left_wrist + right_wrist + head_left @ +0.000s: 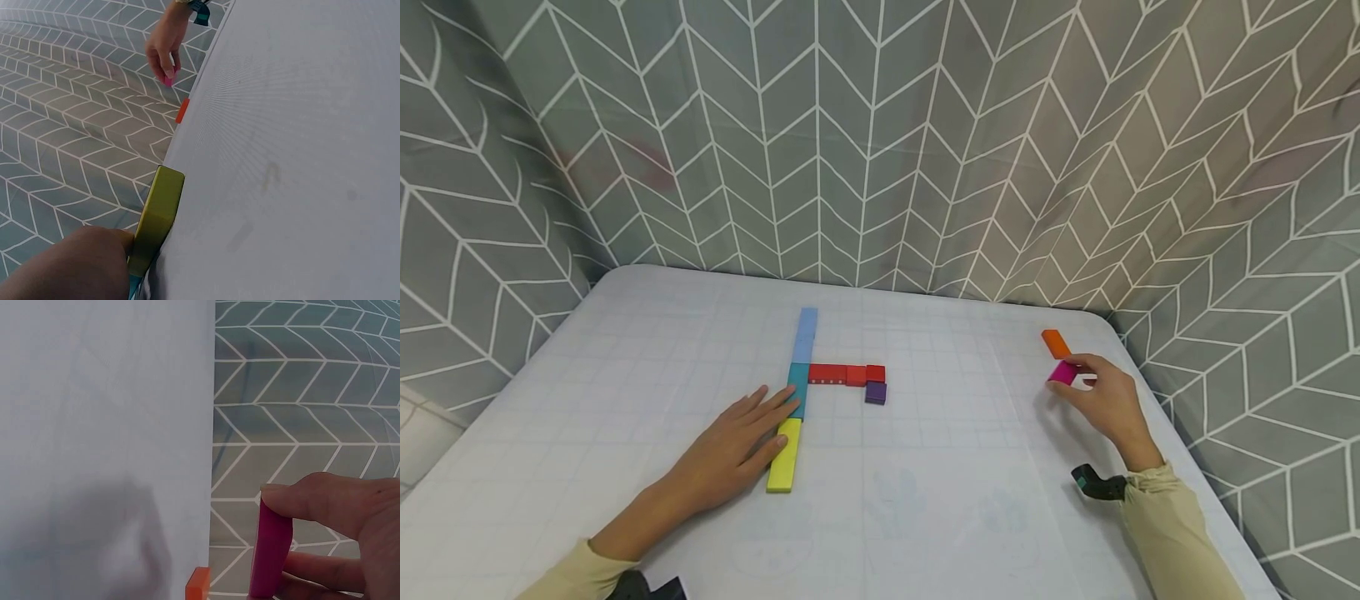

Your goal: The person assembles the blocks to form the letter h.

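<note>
My right hand [1105,400] pinches a magenta block [1063,372] between thumb and fingers at the right of the table. In the right wrist view the magenta block [271,553] stands off the table surface. An orange block [1056,343] lies just beyond it. At the left, my left hand [730,454] lies with fingers extended, touching the teal block [798,379] and the yellow block [784,467]. These two and a light blue block [805,335] form one line. Red blocks [827,374] branch rightward from the teal one, with a purple block [876,392] against the row's end.
The white table [925,500] has a faint grid on its cover. A grey curtain [880,150] with white chevron lines surrounds its far side and both flanks. Black wrist devices show at the right sleeve [1172,517] and at the left cuff.
</note>
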Tool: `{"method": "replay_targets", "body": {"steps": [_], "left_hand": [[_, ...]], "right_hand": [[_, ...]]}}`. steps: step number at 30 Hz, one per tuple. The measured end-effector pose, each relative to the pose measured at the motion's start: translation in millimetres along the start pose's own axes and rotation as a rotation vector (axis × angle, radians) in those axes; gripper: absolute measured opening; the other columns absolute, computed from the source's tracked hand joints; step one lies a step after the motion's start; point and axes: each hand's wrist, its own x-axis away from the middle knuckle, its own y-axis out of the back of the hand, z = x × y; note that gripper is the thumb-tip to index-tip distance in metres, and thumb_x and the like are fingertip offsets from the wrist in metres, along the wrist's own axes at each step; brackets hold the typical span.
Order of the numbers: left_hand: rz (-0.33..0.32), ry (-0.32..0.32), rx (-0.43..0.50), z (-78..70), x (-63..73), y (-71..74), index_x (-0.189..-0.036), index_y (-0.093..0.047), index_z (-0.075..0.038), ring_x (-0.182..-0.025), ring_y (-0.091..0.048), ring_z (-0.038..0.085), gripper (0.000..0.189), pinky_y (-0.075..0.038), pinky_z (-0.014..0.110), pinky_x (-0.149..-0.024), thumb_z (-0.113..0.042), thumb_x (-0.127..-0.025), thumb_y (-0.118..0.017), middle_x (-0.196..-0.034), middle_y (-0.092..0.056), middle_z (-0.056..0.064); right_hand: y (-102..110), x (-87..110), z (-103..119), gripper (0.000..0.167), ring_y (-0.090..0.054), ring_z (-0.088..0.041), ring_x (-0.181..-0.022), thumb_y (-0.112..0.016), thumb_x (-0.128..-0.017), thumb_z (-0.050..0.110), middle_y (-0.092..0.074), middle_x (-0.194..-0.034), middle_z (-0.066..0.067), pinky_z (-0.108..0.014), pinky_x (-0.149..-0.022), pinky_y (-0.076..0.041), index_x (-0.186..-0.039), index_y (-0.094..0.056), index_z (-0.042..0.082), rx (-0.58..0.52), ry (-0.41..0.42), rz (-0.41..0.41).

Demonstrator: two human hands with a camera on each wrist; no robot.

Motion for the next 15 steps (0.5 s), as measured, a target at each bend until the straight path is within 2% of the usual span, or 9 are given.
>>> {"method": "replay_targets", "body": {"steps": [15], "left_hand": [[0.0, 0.001, -0.011, -0.2, -1.5, -0.2, -0.159, -0.046, -0.017, -0.154, -0.024, 0.035, 0.056, -0.022, 0.058, -0.122, -0.038, -0.108, -0.055, -0.166, -0.035, -0.002]], "right_hand": [[-1.4, 2.4, 20.7, 0.053, -0.061, -0.047, -0.109, -0.084, -0.088, 0.013, -0.064, -0.121, -0.032, -0.062, -0.093, -0.053, -0.129, -0.061, -0.012, 0.0, 0.05, -0.019]]}}
